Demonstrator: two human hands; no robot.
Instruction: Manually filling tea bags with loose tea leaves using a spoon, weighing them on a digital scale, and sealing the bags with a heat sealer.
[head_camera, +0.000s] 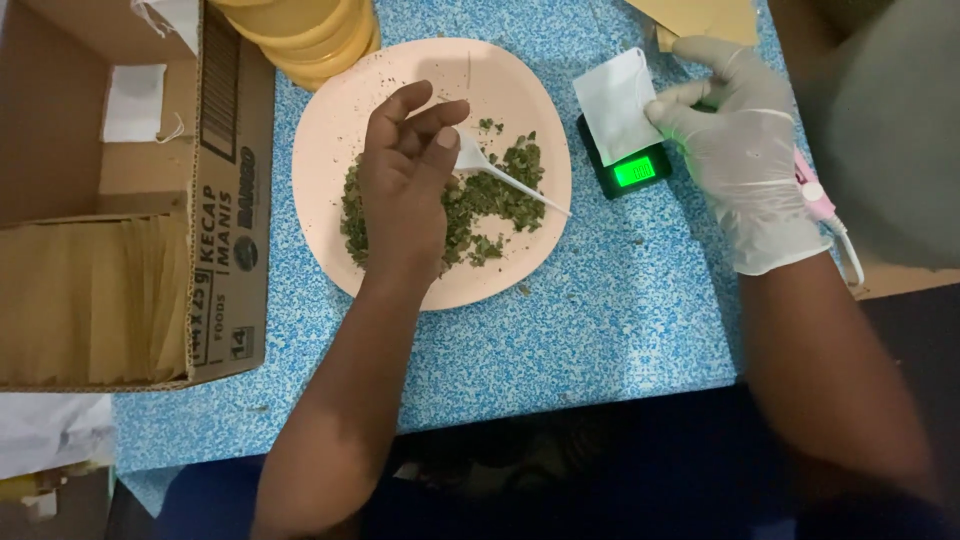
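Observation:
My bare left hand (405, 175) hovers over a pale pink plate (345, 105) and pinches a small white plastic spoon (500, 175) whose handle points right. Under and beside the hand lies a heap of chopped green dried leaves (495, 195). My right hand (740, 150), in a white glove, holds a small white paper packet (615, 105) by its edge over a little black digital scale (635, 170) with a lit green display.
A blue speckled table (600, 320) carries everything. An open cardboard box (225, 200) with brown paper stacks stands at the left. Yellow stacked plates (310, 40) sit behind the plate. Brown envelopes (705, 18) lie at the back right, a pink tool (820, 205) by my right wrist.

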